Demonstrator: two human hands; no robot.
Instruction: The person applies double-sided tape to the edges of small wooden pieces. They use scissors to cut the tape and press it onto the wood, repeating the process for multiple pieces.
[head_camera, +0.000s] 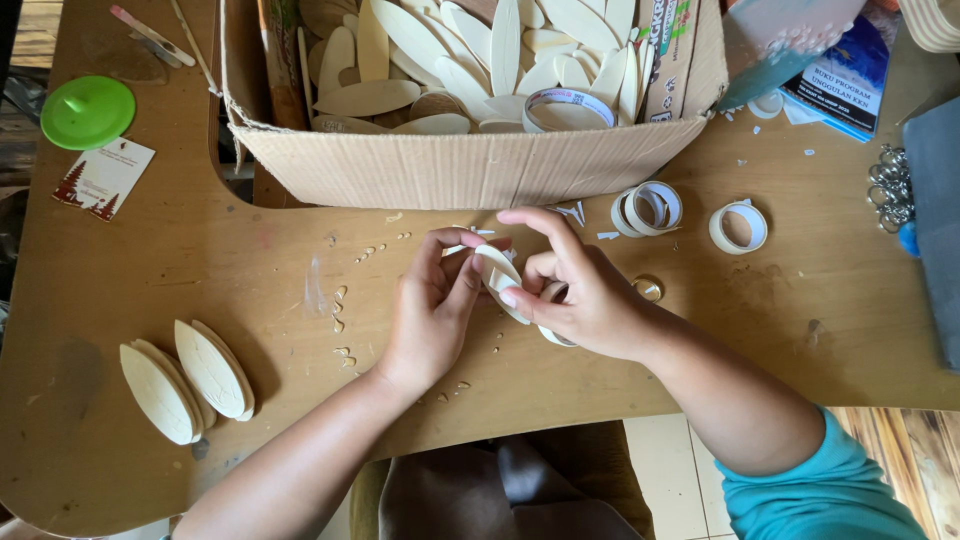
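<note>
At the near edge of the wooden table (120, 300), two forearms were seen entering from below, one bare and one ending in a teal sleeve (830, 490). The left hand (432, 312) was closed in a pinch on the pale leaf-shaped wooden piece (500, 280), thumb and forefinger gripping its upper end. The right hand (580, 290) was curled round the same piece from the other side, with a small roll of tape (553, 293) apparently held against the palm; whether tape was being laid on at this moment could not be told. The piece was held just above the table top, between the two hands. Small pale crumbs (345, 300) were scattered on the table beside the left hand. To the left, a short stack of finished leaf-shaped pieces (185, 378) lay flat. Farther off, loose tape rolls (648, 208) and a single tape ring (738, 227) were set near the cardboard box (470, 165), which was filled with more leaf-shaped blanks (480, 50). A green lid (87, 112) and a printed card (103, 178) lay at the far left. It may be judged that the thin piece could crack or slip if pinched too hard, and that tape could crease or go on crooked, both hands being crowded on one small part.
</note>
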